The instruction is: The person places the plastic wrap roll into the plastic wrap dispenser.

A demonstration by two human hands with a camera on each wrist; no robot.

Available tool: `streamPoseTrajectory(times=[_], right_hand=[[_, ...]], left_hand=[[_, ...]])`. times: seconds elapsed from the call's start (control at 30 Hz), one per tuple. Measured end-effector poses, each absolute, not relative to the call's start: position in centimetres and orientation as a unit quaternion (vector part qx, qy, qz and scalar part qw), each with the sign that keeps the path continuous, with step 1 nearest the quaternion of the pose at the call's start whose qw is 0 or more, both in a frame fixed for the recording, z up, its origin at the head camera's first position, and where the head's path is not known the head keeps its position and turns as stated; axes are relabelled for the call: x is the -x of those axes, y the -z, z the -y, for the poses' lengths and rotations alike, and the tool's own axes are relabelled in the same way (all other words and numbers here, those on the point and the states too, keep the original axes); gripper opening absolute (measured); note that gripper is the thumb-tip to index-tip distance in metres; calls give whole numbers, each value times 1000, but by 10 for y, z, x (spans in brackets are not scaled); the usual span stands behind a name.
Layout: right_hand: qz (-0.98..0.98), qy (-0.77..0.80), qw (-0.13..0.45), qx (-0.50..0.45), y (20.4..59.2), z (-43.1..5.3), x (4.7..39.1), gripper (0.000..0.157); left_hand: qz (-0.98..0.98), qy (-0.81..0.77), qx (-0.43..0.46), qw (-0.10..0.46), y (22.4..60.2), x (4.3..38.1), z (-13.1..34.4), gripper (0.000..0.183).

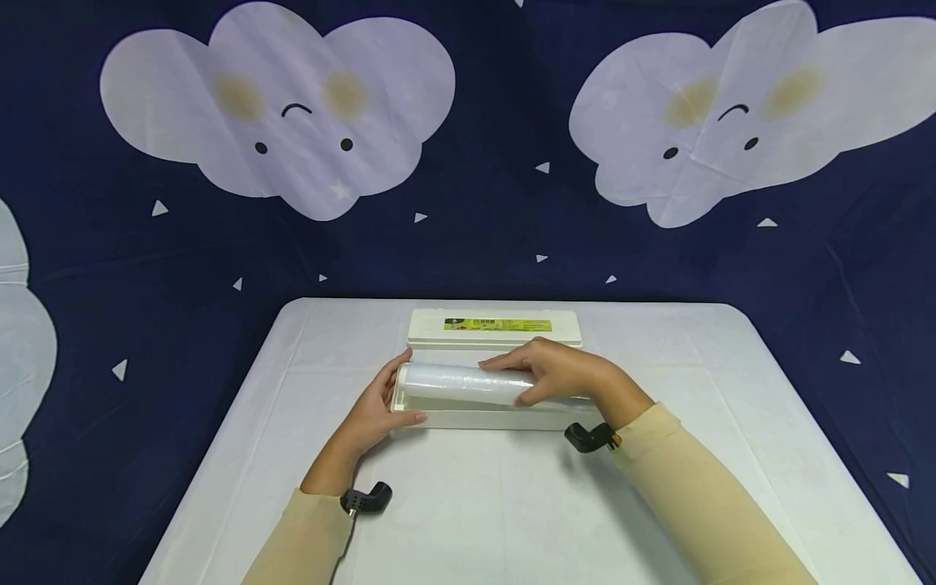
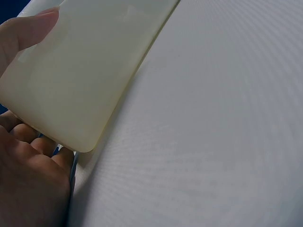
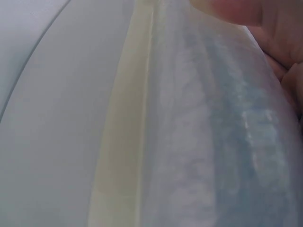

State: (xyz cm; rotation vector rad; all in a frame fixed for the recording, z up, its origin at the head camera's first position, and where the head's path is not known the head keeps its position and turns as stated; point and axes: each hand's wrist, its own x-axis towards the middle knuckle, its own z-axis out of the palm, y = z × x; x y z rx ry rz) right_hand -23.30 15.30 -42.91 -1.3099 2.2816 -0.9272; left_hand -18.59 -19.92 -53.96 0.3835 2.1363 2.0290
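A long white cling film dispenser box [image 1: 483, 419] lies across the table, its front wall toward me. A clear, shiny roll of cling film [image 1: 446, 382] sits at its opening, the left end inside the box's left end. My left hand [image 1: 369, 418] grips the box's left end, thumb on the front wall and fingers round the side, as the left wrist view also shows. From above, my right hand [image 1: 566, 374] holds the roll toward its right part, with thumb in front and fingers over the back. That hand hides the roll's right end.
Behind the box lies its white lid [image 1: 424, 331] with a yellow-green label [image 1: 497, 324]. The white-covered table [image 1: 468, 512] runs back to a dark blue cloth [image 1: 504, 236] printed with clouds. A black wrist device [image 1: 369, 498] sits at each sleeve cuff.
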Motion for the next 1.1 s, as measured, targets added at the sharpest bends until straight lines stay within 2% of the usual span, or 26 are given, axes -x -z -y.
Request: streamPoseTrajectory(times=[1.1], right_hand=[[-816, 312, 223, 432, 434, -138, 237, 72]], left_hand=[[-731, -663, -138, 78, 539, 185, 200, 115]])
